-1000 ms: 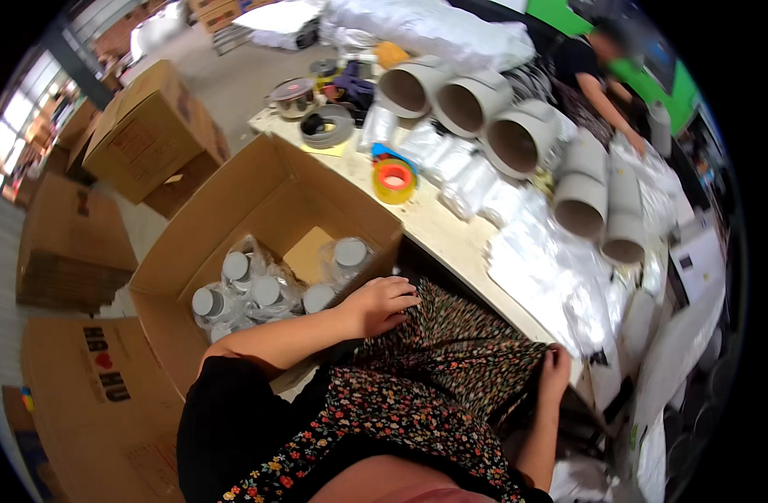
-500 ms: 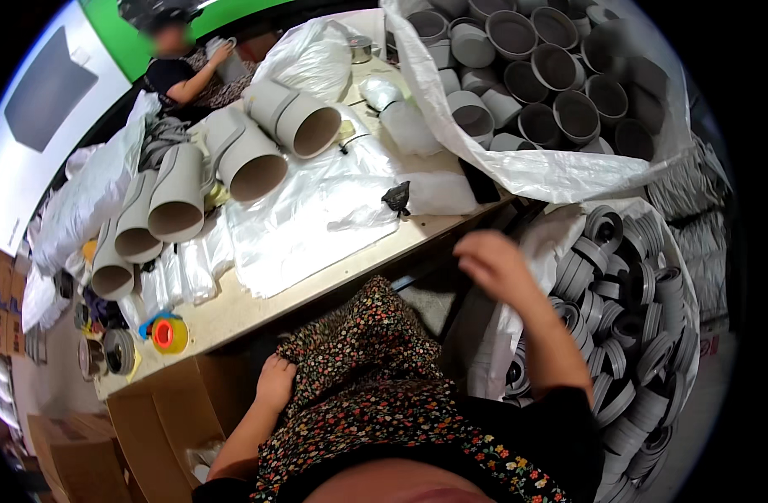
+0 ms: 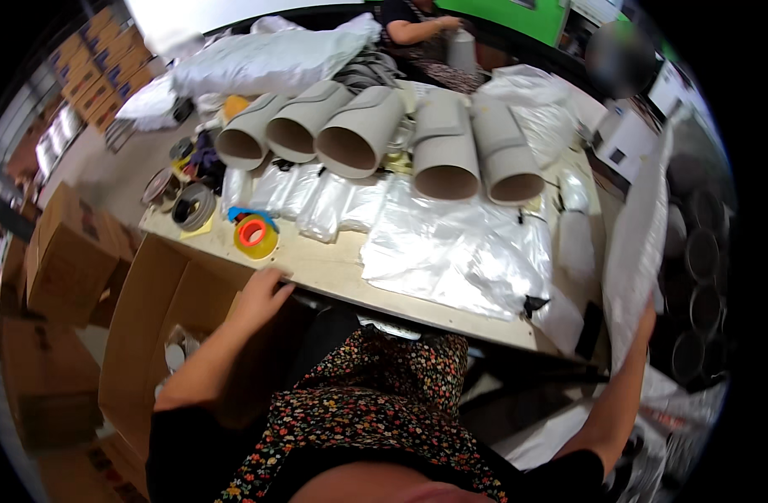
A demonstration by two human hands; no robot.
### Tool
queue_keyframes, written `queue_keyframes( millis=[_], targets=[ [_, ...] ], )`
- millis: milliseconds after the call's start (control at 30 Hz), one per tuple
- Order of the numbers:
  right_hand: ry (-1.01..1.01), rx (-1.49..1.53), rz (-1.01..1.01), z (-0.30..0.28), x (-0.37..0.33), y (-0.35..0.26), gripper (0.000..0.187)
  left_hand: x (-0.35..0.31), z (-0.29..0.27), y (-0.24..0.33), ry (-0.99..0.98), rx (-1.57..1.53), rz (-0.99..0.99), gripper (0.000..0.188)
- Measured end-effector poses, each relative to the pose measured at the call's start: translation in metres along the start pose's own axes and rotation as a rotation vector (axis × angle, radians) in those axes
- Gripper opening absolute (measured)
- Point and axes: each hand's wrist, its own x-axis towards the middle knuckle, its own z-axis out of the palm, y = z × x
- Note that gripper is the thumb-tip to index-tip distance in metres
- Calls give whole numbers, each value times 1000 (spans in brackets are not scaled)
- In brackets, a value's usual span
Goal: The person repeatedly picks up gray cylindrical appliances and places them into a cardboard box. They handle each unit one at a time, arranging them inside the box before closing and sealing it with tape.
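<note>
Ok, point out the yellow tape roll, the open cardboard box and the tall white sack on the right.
Yellow tape roll (image 3: 261, 248): head view, on its yellow band.
Open cardboard box (image 3: 141, 323): head view, on its left wall.
Tall white sack (image 3: 641, 222): head view, on its side.

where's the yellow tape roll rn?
In the head view, the yellow tape roll is left of centre on the worktable, beside a blue item, beyond the left hand.

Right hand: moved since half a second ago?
Yes, rightward: against the table, the right hand went from off its near edge to the white sack past its right corner.
</note>
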Motion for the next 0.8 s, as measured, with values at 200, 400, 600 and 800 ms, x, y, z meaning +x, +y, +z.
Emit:
queue_keyframes(
  millis=[200, 400, 600, 800],
  targets=[
    [454, 736, 271, -83, -61, -101, 51, 174, 57, 2, 147, -290, -76, 59],
    [396, 611, -151, -76, -173, -226, 48, 303, 115, 36, 235, -394, -263, 39],
    [135, 236, -80, 9, -232, -209, 46, 249, -16, 36, 534, -723, -362, 34],
    [-665, 591, 82, 103, -319, -288, 38, 64, -133, 10, 535, -1217, -368, 32]
  ],
)
